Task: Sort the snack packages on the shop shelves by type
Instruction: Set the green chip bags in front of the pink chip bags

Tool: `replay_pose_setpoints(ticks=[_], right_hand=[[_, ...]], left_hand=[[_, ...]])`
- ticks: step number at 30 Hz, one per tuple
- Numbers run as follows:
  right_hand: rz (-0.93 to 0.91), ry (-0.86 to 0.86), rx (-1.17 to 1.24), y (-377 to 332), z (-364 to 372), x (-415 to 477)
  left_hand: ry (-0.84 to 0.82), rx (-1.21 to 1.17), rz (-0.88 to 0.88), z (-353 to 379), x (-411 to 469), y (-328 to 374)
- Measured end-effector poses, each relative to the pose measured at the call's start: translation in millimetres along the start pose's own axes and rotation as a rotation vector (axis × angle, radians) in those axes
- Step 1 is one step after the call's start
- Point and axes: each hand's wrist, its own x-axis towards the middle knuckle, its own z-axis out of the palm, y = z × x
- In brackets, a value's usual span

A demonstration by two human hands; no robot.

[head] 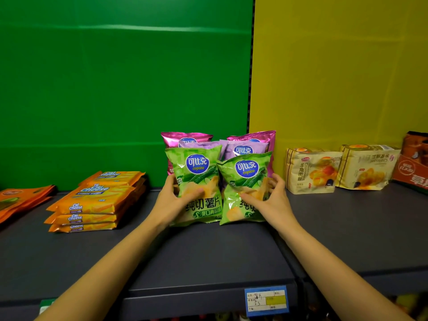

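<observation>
Two green Copico chip bags stand side by side on the dark shelf [208, 258]. My left hand [172, 202] grips the left green bag [199, 181] at its lower left, thumb across the front. My right hand [269, 200] holds the right green bag [245, 181] at its lower right. Behind them stand two light purple chip bags [245, 149] and two pink chip bags [257, 136], mostly hidden by the green ones.
A stack of orange Cal Cheese wafer packs [92, 205] lies to the left, with orange pouches [20, 200] at the far left. Two cream croissant packs [312, 172] and a red-orange pack [414, 163] stand on the right. A blue price tag [266, 301] hangs on the shelf's front edge.
</observation>
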Motion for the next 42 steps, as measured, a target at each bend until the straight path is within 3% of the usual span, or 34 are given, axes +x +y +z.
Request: replay_pose_setpoints(ticks=[3, 7, 9, 12, 18, 26, 34, 42], right_hand=[[-0.024, 0.043, -0.005, -11, -17, -7], [-0.166, 0.172, -0.034, -23, -45, -19], [-0.246, 0.086, -0.098, -32, -52, -24], [-0.332, -0.108, -0.239, -44, -44, -29], [-0.482, -0.343, -0.39, -66, 13, -50], [-0.654, -0.669, -0.281, -109, 147, -121], [-0.676, -0.806, -0.254, -158, 270, -206], [-0.583, -0.728, -0.227, -212, 363, -258]], left_hand=[[0.036, 0.034, 0.025, -1, -5, 16], [0.216, 0.407, 0.263, -19, -23, 44], [0.274, 0.605, 0.383, -38, -35, 50], [0.307, 0.827, 0.421, -66, -61, 62], [0.359, 1.099, 0.206, -138, -129, 58], [0.551, 1.429, -0.104, -242, -253, 60], [0.674, 1.475, -0.24, -353, -357, 65], [0.637, 1.446, -0.229, -451, -386, 64]])
